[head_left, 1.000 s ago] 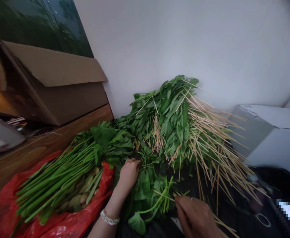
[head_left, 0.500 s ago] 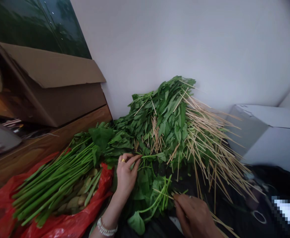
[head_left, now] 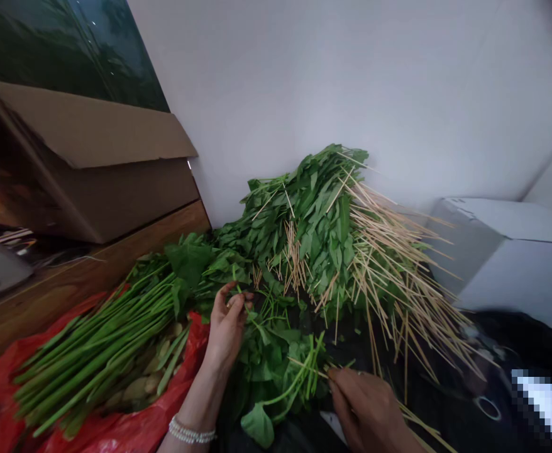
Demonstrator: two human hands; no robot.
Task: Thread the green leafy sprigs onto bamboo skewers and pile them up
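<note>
My left hand [head_left: 226, 324], with a ring and a beaded bracelet, pinches a leafy green sprig [head_left: 259, 328] by its stem. It is just right of a bundle of long-stemmed greens [head_left: 110, 340]. Low on the right, my right hand [head_left: 368, 406] grips a thin bamboo skewer [head_left: 322, 374] whose tip points left. Several green stems [head_left: 312, 365] lie across that skewer near the fingers; whether they are pierced I cannot make out. Loose leaves [head_left: 261, 358] spread between both hands. Behind them rises a heap of leafy greens [head_left: 314, 214] with many bamboo skewers [head_left: 398, 277] sticking out rightward.
A red plastic bag [head_left: 125, 428] under the long-stemmed greens holds brownish roundish pieces. An open cardboard box [head_left: 129, 195] stands on a wooden ledge [head_left: 182, 225] at left. At right is a white box [head_left: 516, 264]. A pale wall [head_left: 304, 82] closes off the back.
My left hand has moved slightly left and turned its sprig, whose stem end now points up instead of the sprig stretching right. My right hand keeps its grip on the skewer.
</note>
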